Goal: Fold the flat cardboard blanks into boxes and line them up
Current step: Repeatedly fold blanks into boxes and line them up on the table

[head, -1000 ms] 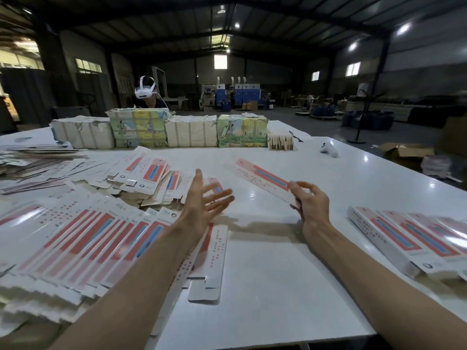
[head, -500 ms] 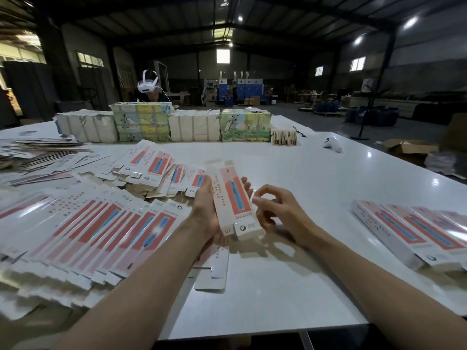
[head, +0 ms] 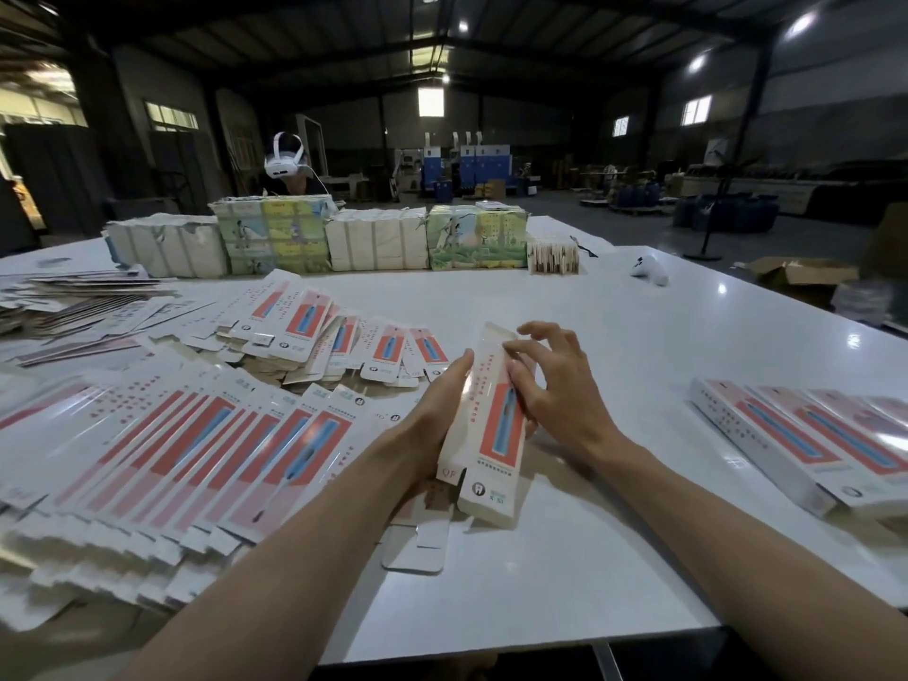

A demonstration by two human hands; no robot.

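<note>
- Left hand flat against the left side of a half-formed box, fingers straight, cradling it from the side and below; box raised above the white table, centre of view.
- Right hand on the box's right edge, thumb and fingertips pressing the upper part, other fingers spread loose.
- Box is long, narrow, white with a red panel and blue pen-like graphic; top end open, bottom flap with a round logo still unfolded.
- Loose flat blank lies on the table just under the held box.
- Big fanned spread of flat blanks covers the left of the table, overlapping in rows; a messier pile of blanks behind it.
- Row of finished boxes lined up side by side at the right edge of the table, well apart from the hands.
- Far side of the table: wall of stacked cartons, some white, some with green-yellow illustrations.
- Small white controller-like object lies alone far right on the table.
- Person with a white headset behind the cartons.
</note>
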